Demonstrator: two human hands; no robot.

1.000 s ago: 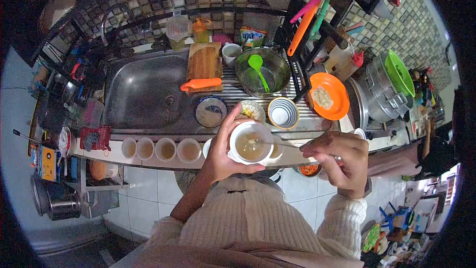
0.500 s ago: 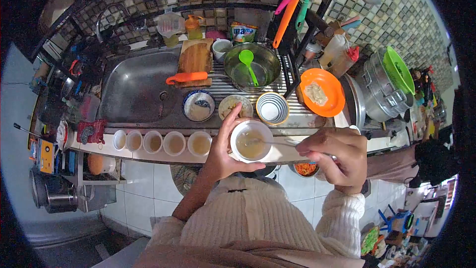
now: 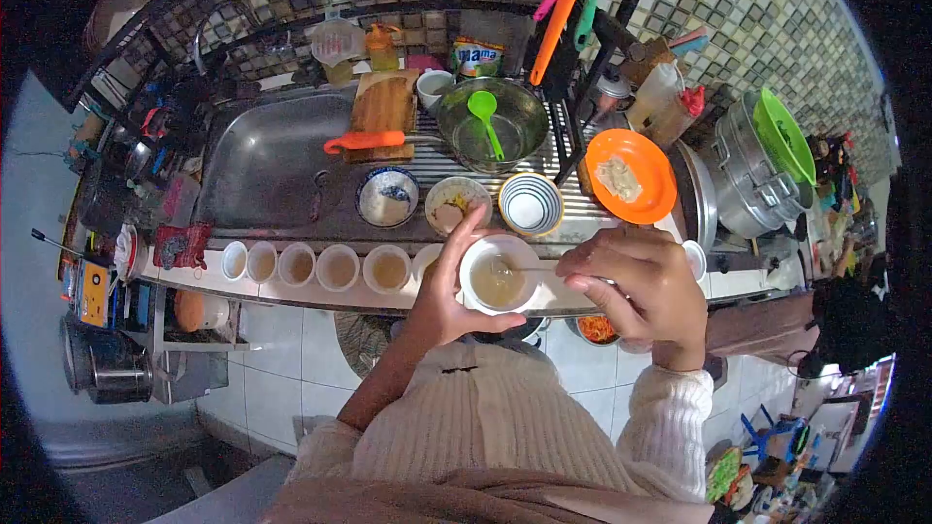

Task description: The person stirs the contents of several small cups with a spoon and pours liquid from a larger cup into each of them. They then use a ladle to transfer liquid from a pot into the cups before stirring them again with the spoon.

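**Stirring a cup over the counter's edge**

A person's left hand point(image 3: 442, 296) cradles a small white cup point(image 3: 498, 275) of pale liquid above the front edge of the counter point(image 3: 291, 301), fingers wrapped round its near and far sides. The right hand point(image 3: 641, 286) is clenched on the handle of a thin spoon point(image 3: 532, 269), whose bowl dips into the liquid. Five more filled cups point(image 3: 316, 266) stand in a row along the counter to the left, just beside the sink point(image 3: 272, 170); three bowls point(image 3: 456, 202) sit on the draining board behind.

Done well, the stirring likely calls for a level cup, small circles kept off the rim, and the left grip firm enough to stop the cup turning. Holding it over the counter rather than the floor would catch any slop.
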